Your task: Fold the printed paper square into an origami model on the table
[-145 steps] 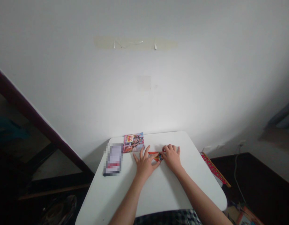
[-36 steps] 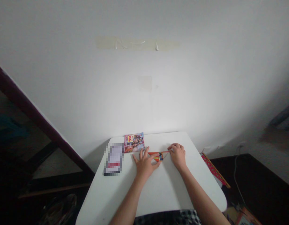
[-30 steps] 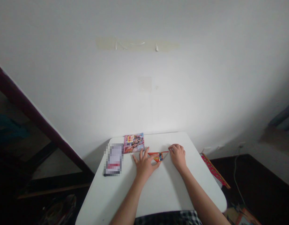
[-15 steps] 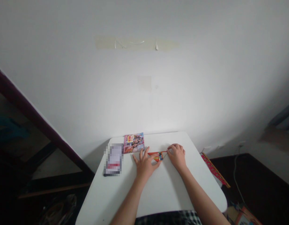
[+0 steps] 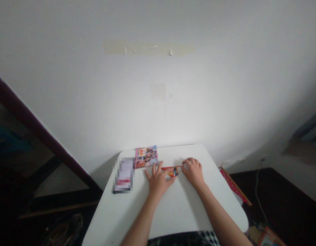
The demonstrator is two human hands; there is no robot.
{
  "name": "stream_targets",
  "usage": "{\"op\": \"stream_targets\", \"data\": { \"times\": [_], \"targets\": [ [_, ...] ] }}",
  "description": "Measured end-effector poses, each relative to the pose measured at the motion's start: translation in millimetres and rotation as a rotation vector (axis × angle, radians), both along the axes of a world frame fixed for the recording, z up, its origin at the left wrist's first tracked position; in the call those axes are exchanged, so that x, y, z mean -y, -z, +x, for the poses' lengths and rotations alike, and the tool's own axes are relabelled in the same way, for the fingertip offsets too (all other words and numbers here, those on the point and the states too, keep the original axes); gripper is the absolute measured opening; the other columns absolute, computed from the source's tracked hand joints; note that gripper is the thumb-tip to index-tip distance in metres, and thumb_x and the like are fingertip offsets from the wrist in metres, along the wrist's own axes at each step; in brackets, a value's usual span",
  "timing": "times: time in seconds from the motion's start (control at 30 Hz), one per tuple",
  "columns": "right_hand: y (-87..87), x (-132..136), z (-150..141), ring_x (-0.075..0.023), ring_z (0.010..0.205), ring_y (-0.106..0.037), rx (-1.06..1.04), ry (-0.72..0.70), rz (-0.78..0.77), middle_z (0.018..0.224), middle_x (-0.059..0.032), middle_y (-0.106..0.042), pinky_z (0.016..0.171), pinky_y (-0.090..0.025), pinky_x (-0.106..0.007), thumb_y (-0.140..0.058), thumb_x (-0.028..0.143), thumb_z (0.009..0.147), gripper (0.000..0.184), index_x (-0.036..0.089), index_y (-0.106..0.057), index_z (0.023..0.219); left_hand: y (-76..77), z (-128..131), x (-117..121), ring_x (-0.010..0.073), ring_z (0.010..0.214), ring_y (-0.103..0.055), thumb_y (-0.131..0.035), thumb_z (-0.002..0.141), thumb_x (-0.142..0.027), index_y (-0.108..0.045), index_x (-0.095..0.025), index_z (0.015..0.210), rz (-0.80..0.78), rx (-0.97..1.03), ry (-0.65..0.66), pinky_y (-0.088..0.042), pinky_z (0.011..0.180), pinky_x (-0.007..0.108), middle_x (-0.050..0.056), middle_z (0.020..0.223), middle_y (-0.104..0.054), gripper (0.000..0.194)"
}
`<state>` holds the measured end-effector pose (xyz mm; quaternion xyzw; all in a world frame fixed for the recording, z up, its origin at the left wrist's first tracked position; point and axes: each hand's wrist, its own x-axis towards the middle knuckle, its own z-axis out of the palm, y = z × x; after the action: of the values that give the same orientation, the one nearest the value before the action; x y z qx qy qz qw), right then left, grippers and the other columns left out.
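A small piece of folded printed paper [image 5: 170,172], red-orange with yellow and dark patches, lies on the white table between my hands. It narrows toward a pointed right end. My left hand [image 5: 158,179] rests over its left part with fingers spread, the thumb and index finger pressing on the paper. At the pointed end, my right hand [image 5: 194,172] has thumb and index finger pinched together on the tip. The paper's left part is hidden under my left fingers.
A colourful printed leaflet [image 5: 147,157] lies at the table's back edge. Left of it is a phone-shaped object [image 5: 123,175], blurred out. The white table [image 5: 178,212] stands against a wall [image 5: 224,85]. A cable [image 5: 257,188] hangs down at the right.
Almost nothing differs. My right fingers have shifted very slightly left along with the paper's tip; my left hand stays in place.
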<state>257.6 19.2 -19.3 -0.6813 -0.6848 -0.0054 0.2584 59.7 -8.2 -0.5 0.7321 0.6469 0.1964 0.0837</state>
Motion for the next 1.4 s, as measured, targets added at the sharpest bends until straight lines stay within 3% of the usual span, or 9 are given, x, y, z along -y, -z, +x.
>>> {"op": "stream_targets", "data": {
  "times": [0.37, 0.57, 0.8, 1.03, 1.23, 1.4],
  "targets": [
    [1.4, 5.8, -5.1, -0.0255, 0.117, -0.047, 0.007, -0.081, 0.013, 0.122, -0.0057, -0.059, 0.107, -0.030, -0.043, -0.067, 0.044, 0.085, 0.029, 0.029, -0.068, 0.110, 5.3, -1.8, -1.9, 0.0375, 0.145, -0.028, -0.070, 0.076, -0.059, -0.065, -0.053, 0.120, 0.037, -0.033, 0.005, 0.000, 0.115, 0.074, -0.003, 0.156, -0.042, 0.044],
    [2.1, 4.5, -1.3, -0.0235, 0.116, -0.048, -0.004, -0.075, -0.013, 0.122, -0.0046, -0.060, 0.107, -0.029, -0.042, -0.056, 0.033, 0.092, 0.021, 0.031, -0.067, 0.110, 2.1, -1.9, -0.4, 0.0371, 0.147, -0.025, -0.066, 0.079, -0.060, -0.067, -0.050, 0.119, 0.010, -0.019, 0.010, 0.000, 0.116, 0.073, -0.002, 0.157, -0.040, 0.041],
    [4.4, 3.6, -3.5, -0.0238, 0.115, -0.049, 0.016, -0.044, 0.029, 0.120, -0.0042, -0.060, 0.105, -0.032, -0.041, -0.062, 0.032, 0.087, 0.022, 0.030, -0.067, 0.108, 6.9, -2.0, -1.7, 0.0371, 0.146, -0.028, -0.066, 0.079, -0.062, -0.066, -0.052, 0.119, 0.046, -0.014, 0.016, 0.002, 0.113, 0.076, -0.001, 0.156, -0.041, 0.041],
    [2.6, 5.9, -3.5, -0.0254, 0.115, -0.050, 0.026, -0.069, 0.040, 0.121, -0.0044, -0.059, 0.107, -0.033, -0.044, -0.066, 0.039, 0.084, 0.027, 0.031, -0.066, 0.110, 8.4, -2.0, -2.6, 0.0381, 0.146, -0.028, -0.067, 0.078, -0.062, -0.066, -0.053, 0.120, 0.047, -0.024, 0.007, 0.001, 0.114, 0.076, -0.001, 0.155, -0.043, 0.043],
    [3.6, 7.1, -4.0, -0.0284, 0.119, -0.048, 0.050, -0.106, 0.032, 0.126, -0.0063, -0.058, 0.112, -0.027, -0.051, -0.070, 0.047, 0.078, 0.037, 0.031, -0.066, 0.111, 9.7, -3.1, -3.5, 0.0385, 0.146, -0.028, -0.067, 0.078, -0.061, -0.064, -0.054, 0.121, 0.044, -0.032, 0.014, 0.001, 0.111, 0.079, -0.001, 0.156, -0.042, 0.043],
    [6.2, 6.3, -3.2, -0.0280, 0.119, -0.047, 0.041, -0.122, 0.044, 0.127, -0.0057, -0.058, 0.111, -0.028, -0.050, -0.069, 0.048, 0.080, 0.037, 0.031, -0.066, 0.112, 9.4, -4.9, -4.9, 0.0385, 0.147, -0.026, -0.064, 0.080, -0.063, -0.063, -0.055, 0.122, 0.023, -0.035, 0.026, -0.002, 0.112, 0.079, -0.002, 0.157, -0.040, 0.043]
  ]
}}
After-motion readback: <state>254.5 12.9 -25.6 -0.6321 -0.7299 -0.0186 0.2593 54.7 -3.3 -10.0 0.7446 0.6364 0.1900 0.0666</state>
